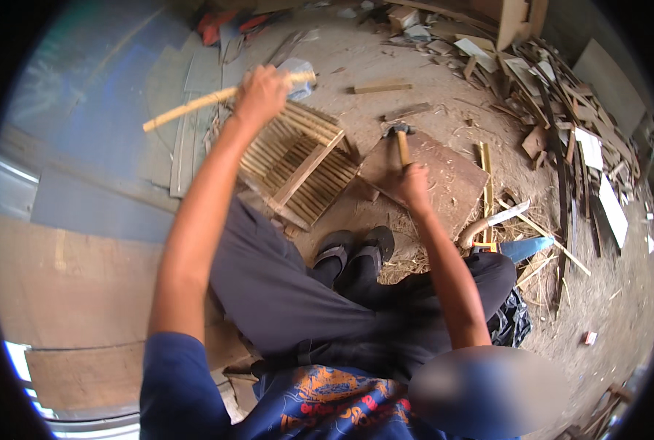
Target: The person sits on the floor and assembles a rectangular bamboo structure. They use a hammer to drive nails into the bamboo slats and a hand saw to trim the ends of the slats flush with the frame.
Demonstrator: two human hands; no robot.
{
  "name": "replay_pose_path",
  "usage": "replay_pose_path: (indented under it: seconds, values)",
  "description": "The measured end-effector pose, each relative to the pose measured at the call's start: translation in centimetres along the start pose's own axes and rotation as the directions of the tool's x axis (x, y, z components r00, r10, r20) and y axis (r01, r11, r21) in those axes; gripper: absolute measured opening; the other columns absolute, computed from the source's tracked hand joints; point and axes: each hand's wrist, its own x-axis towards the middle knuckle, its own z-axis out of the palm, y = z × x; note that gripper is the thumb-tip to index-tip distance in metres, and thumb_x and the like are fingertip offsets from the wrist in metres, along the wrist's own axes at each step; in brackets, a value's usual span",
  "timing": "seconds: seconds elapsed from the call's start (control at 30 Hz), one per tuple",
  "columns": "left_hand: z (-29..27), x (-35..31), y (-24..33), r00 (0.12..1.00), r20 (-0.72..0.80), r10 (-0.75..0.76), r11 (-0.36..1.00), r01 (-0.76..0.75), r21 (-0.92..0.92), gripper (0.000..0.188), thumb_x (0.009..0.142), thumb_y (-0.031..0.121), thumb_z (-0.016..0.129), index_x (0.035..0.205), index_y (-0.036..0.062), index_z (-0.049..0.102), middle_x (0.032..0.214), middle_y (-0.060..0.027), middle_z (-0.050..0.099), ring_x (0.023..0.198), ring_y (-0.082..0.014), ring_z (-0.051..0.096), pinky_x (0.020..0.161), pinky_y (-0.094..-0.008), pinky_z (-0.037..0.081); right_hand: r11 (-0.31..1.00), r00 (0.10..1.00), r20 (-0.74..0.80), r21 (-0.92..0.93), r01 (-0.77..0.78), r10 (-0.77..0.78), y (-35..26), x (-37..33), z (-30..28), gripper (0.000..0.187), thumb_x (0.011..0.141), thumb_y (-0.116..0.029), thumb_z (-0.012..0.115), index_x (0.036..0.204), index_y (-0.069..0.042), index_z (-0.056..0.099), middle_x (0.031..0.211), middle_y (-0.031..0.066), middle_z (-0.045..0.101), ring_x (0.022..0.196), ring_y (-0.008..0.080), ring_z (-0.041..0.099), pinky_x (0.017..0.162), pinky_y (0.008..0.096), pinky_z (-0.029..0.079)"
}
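Observation:
My left hand (pixel 262 94) is closed around a long, pale bamboo strip (pixel 188 110), holding it above the far side of a slatted bamboo crate (pixel 299 176). The crate is made of bamboo slats, with a wooden bar across its near-right part. To the right, my right hand (pixel 415 185) grips the handle of a hammer (pixel 403 149). Its dark head points away from me, over a flat brown board (pixel 452 180) on the ground. Whether the hammer rests on the board I cannot tell.
Right of the board lie a curved-handled knife (pixel 495 221) and a blue-bladed saw (pixel 525 249) among wooden sticks and shavings. Scrap wood (pixel 561 125) is heaped at the far right. A loose wood block (pixel 383 86) lies beyond the crate. Large sheets (pixel 85 286) stand at left.

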Motion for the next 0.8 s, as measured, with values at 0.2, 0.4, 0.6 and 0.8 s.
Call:
replay_pose_path:
  seconds: [0.2,0.4,0.6,0.8]
  values:
    - [-1.1,-2.6,-8.0,0.962,-0.029,-0.272,0.928,0.254,-0.274,0.033,0.093,0.021,0.06,0.119,0.0018,0.066,0.105,-0.0222,0.067,0.102,-0.0393,0.063,0.089,-0.0452,0.05,0.93,0.963,-0.022,0.256,0.265,-0.268,-6.5,-5.6,-6.4,0.019,0.081,-0.004,0.06,0.097,0.005,0.056,0.078,0.0251,0.059,0.07,0.0423,0.058,0.065,0.0517,0.046]
    - [0.7,-4.1,-8.1,0.924,0.086,-0.373,0.816,0.371,-0.442,0.04,0.092,0.032,0.064,0.121,0.0045,0.066,0.114,-0.0214,0.067,0.11,-0.0351,0.064,0.094,-0.0392,0.048,0.915,0.949,0.133,0.333,0.229,-0.286,-13.9,-6.3,-1.6,0.041,0.086,-0.006,0.061,0.124,0.007,0.051,0.1,0.0292,0.061,0.092,0.0446,0.061,0.08,0.0474,0.049]
    - [1.8,-5.1,-10.6,0.886,0.17,-0.431,0.727,0.453,-0.516,0.042,0.09,0.031,0.067,0.123,0.0049,0.065,0.116,-0.0209,0.067,0.11,-0.0319,0.065,0.094,-0.0375,0.048,0.957,0.964,0.107,0.187,0.221,-0.243,-20.2,-1.7,7.4,0.043,0.086,-0.007,0.057,0.124,0.01,0.046,0.104,0.0292,0.058,0.097,0.046,0.058,0.083,0.0528,0.048]
    - [4.5,-7.7,-13.2,0.866,0.353,-0.353,0.704,0.495,-0.51,0.042,0.089,0.031,0.07,0.121,0.0039,0.066,0.117,-0.0211,0.067,0.111,-0.0305,0.065,0.094,-0.0372,0.048,0.983,0.983,-0.003,-0.01,0.182,-0.182,-24.6,-0.3,11.8,0.045,0.079,-0.002,0.056,0.122,0.011,0.049,0.11,0.0279,0.053,0.103,0.0418,0.053,0.084,0.0491,0.045]
